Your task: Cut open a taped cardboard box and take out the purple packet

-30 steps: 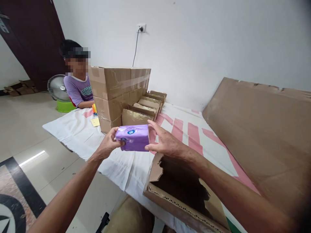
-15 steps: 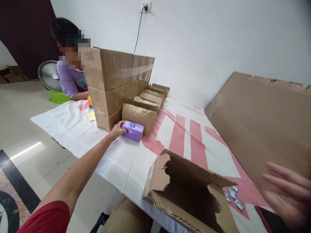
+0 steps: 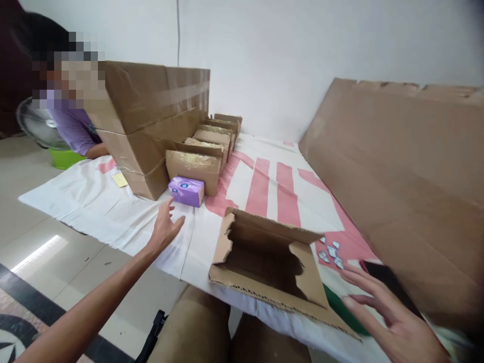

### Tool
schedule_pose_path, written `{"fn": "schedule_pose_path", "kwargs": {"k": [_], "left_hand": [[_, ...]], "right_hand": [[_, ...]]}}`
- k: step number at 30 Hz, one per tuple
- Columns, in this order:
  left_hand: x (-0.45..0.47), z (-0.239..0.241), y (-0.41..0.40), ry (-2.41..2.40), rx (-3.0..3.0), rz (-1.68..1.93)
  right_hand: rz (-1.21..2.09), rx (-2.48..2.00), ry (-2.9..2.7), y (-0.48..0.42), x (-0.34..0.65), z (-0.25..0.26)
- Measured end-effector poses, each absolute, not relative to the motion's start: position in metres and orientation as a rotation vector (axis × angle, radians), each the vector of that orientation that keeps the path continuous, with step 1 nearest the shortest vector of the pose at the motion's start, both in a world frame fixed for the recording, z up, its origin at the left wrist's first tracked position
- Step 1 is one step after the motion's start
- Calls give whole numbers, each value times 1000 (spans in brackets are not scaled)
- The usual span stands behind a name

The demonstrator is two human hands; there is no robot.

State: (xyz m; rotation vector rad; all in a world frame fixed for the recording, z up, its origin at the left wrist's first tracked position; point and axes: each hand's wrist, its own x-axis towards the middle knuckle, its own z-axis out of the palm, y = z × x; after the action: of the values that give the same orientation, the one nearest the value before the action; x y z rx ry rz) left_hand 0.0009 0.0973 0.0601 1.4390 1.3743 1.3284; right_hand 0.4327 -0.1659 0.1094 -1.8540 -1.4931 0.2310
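Note:
A purple tissue pack (image 3: 186,190) lies on the white and red cloth (image 3: 260,189), against a small brown carton (image 3: 193,170). My left hand (image 3: 164,228) hovers open a short way in front of the pack, holding nothing. My right hand (image 3: 385,315) is spread open at the lower right, near a dark phone (image 3: 391,286) and several small blue-white stickers (image 3: 330,251). A torn, open cardboard box (image 3: 264,264) sits between my hands at the cloth's near edge.
Stacked large cartons (image 3: 147,121) and a row of small cartons (image 3: 212,138) stand at the back left. A big cardboard sheet (image 3: 397,171) leans on the right. Another person (image 3: 70,118) sits behind the stack beside a fan (image 3: 36,128). A yellow note (image 3: 120,180) lies on the cloth.
My left hand set the purple pack down against the small carton, let go and drew back. My right hand moved from the pack to the lower right.

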Motion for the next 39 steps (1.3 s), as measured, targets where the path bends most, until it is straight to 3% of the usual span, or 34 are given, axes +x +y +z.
{"fn": "schedule_pose_path", "kwargs": {"k": [4,8,14,23,28,34,39], "left_hand": [[5,62,12,928,1685,981],[30,57,-35,856,1699,789],[60,58,-27,969,1394,937],[-63,85,63,1335,1250,1336],[-79,63,102,1351,1131,1412],[-57,23,67,1688,1178,1452],[-31,16,42,1631,1514,1500]], "right_hand": [[538,-1849,-1502,-172,397,98],[691,-1774,-1490,-160,372,89],[565,-1711,-1320,-137,341,75],[758,-1285,-1476,11,220,66],[646,-1317,-1436,57,173,27],[638,-1333,-1470,37,181,1],[638,-1287,-1525,41,182,3]]}}
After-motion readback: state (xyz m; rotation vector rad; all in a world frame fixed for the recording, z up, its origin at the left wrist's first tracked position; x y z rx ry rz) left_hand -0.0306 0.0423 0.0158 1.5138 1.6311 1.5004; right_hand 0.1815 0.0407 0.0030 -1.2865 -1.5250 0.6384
